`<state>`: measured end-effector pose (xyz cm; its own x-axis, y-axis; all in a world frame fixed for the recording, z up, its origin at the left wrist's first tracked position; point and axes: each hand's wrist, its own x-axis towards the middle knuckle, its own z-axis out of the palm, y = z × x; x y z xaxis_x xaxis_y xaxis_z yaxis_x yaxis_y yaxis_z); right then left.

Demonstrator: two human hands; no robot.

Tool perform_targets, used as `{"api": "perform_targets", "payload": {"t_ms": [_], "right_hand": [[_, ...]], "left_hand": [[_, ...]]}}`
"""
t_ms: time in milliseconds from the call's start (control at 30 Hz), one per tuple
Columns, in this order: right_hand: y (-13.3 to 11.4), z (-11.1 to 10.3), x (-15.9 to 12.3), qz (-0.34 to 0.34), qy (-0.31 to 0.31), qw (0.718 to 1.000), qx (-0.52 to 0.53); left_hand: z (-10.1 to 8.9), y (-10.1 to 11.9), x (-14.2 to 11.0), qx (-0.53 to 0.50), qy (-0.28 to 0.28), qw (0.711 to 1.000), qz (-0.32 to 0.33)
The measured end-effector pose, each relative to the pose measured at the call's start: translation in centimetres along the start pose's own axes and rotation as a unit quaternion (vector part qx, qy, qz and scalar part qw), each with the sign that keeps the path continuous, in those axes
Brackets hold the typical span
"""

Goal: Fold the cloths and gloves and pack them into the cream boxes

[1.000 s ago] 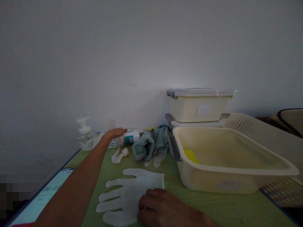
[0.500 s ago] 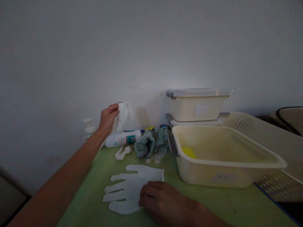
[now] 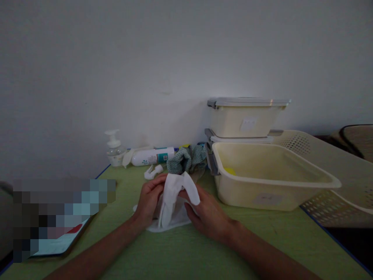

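Left hand (image 3: 150,200) and right hand (image 3: 209,214) are gripping a limp white fabric glove (image 3: 171,194) inward of the green bench's (image 3: 151,260) left edge, ideally keeping it untwisted.

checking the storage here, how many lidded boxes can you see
2: the upper box stacked on top, and the lower box beneath it, mostly hidden by the open tub. More could be hidden behind.

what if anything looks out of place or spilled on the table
The white bottle with the teal label lies on its side, left of the bunched gray-green cloth. A white spray trigger lies loose in front, odd because such triggers usually sit on a bottle. No spill is visible.
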<state>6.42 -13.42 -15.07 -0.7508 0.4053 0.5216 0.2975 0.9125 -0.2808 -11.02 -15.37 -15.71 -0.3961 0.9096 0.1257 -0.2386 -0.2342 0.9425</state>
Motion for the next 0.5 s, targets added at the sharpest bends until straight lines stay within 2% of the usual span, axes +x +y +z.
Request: {"api": "perform_targets", "payload": {"t_ms": [100, 200, 300, 400, 500], "right_hand": [[0.0, -0.1, 0.1, -0.035, 0.015, 0.999, 0.002], [0.0, -0.2, 0.2, -0.061, 0.023, 0.998, -0.005], [-0.1, -0.3, 0.3, -0.096, 0.027, 0.995, -0.025], [0.1, -0.3, 0.3, -0.147, 0.047, 0.988, -0.03], [0.4, -0.3, 0.1, -0.163, 0.09, 0.982, -0.007]], "left_hand": [[-0.2, -0.7, -0.4, 0.004, -0.014, 0.999, -0.041], [0.2, -0.1, -0.6, 0.029, -0.063, 0.997, -0.038], [0.4, 0.2, -1.0, 0.029, -0.104, 0.991, -0.075], [0.3, 0.0, -1.5, -0.002, -0.125, 0.985, -0.12], [0.2, -0.1, -1.6, -0.01, -0.126, 0.982, -0.139]]}}
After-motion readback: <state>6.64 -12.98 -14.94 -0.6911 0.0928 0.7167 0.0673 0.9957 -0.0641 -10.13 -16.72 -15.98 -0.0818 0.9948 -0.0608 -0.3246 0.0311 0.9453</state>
